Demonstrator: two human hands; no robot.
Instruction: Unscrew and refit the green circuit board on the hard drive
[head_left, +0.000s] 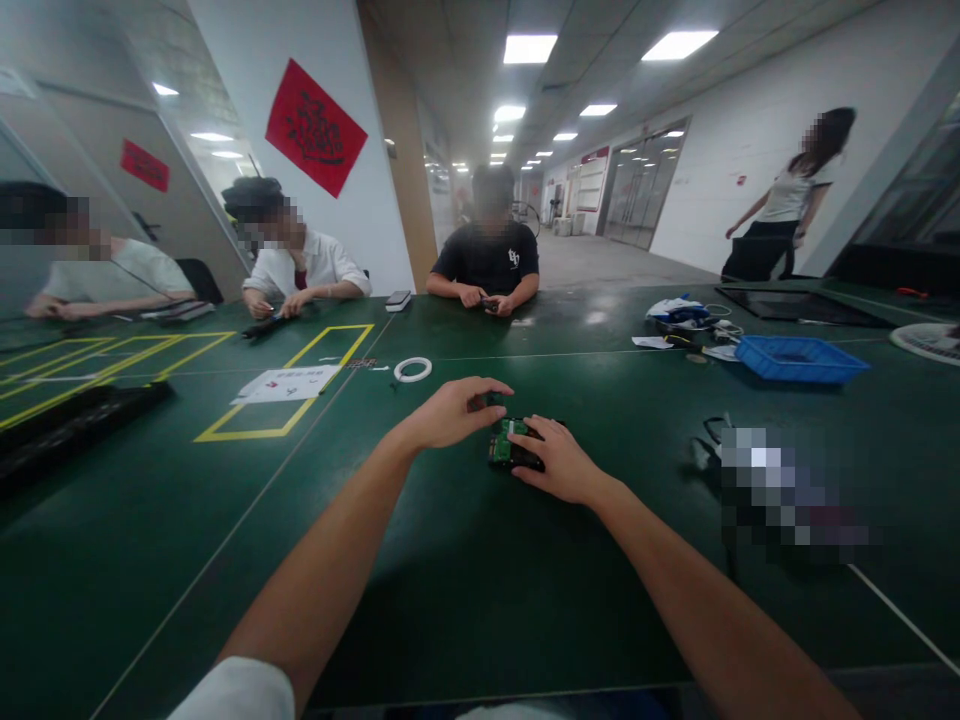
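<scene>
A hard drive (504,446), black with its green circuit board facing up, lies on the green table in front of me. My right hand (559,458) rests over its right part, fingers on the board and thumb along the near edge, holding it and hiding much of it. Just beyond the drive's left end, my left hand (456,412) hovers with thumb and forefinger apart. Something small and dark shows in that gap, but I cannot make out whether it is held.
A white ring roll (412,370) and a paper sheet (286,383) lie left, near yellow tape outlines (251,436). At right are a blue tray (801,358) and a blurred item (787,485). A long black part (82,430) lies far left. People sit across the table.
</scene>
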